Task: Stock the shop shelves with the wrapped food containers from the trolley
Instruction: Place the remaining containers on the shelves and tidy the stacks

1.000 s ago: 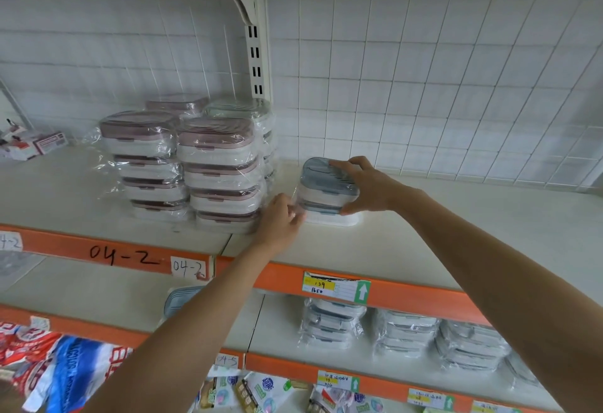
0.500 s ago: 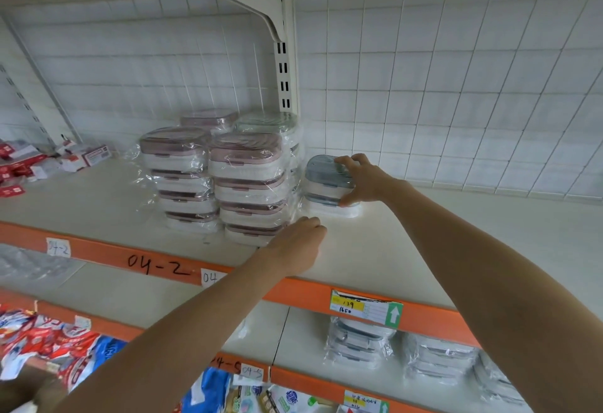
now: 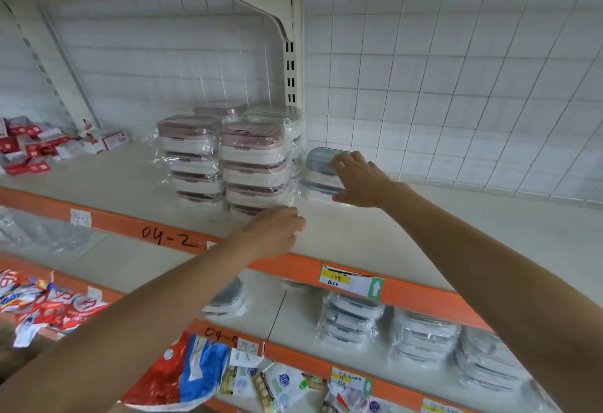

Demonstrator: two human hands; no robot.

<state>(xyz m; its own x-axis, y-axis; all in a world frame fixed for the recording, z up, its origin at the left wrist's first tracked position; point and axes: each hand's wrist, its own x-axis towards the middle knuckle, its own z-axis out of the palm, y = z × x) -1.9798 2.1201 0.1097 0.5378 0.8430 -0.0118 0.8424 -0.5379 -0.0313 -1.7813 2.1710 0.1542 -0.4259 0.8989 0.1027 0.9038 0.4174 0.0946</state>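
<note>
Smooth cream shelf [image 3: 375,236]; right hand [image 3: 357,181] touching glossy film-wrapped blue-lidded container [image 3: 318,168].

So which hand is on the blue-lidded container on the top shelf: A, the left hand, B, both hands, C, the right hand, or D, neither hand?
C: the right hand spreads over the blue-lidded container beside the pink-lidded stacks, while the left hand sits apart from it, nearer the shelf's front edge.
</note>
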